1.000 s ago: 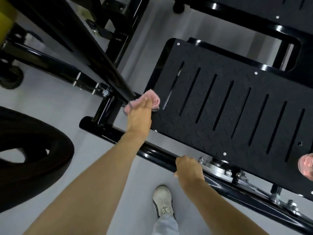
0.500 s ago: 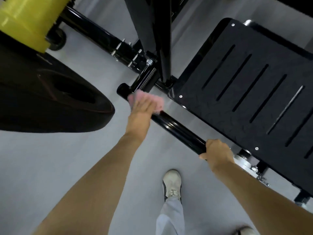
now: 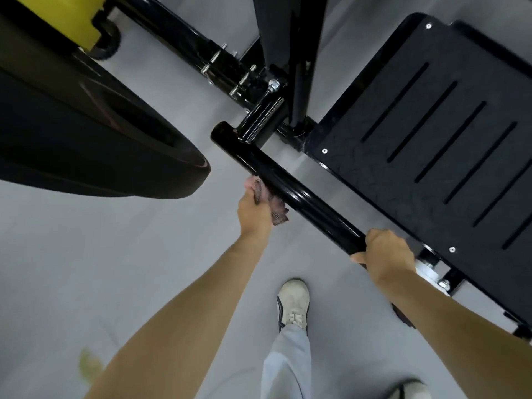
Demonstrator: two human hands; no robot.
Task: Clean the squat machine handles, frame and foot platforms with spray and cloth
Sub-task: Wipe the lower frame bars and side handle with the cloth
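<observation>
Down low beside the squat machine, the left hand [image 3: 254, 210] grips a bunched pink cloth [image 3: 277, 212] and presses it against the near side of the glossy black frame tube [image 3: 305, 198], a little way along from the tube's rounded end. That tube runs on a diagonal from the upper middle toward the lower right, and farther down it the right hand [image 3: 388, 251] is clenched around the bar, fingers curled over the top and thumb tucked underneath, well apart from the left. Just beyond the tube sits the foot platform [image 3: 388, 156], black with a tread pattern, long parallel slots and small silver screws at its corners. Near the tube's end a short shiny connector [image 3: 260, 118] ties it into the rest of the frame, silver bolts [image 3: 243, 79] standing out just behind it, and a black upright [image 3: 285, 38] rises out of the top of the view. Over on the left a big black weight plate [image 3: 86, 133] fills the corner, with a yellow part [image 3: 57, 18] above it. Between the two forearms a white shoe [image 3: 293, 302] is planted on the grey floor [image 3: 115, 254] under a pale trouser leg [image 3: 288, 367], and the toe of a second shoe [image 3: 410, 390] peeks in at the bottom right
</observation>
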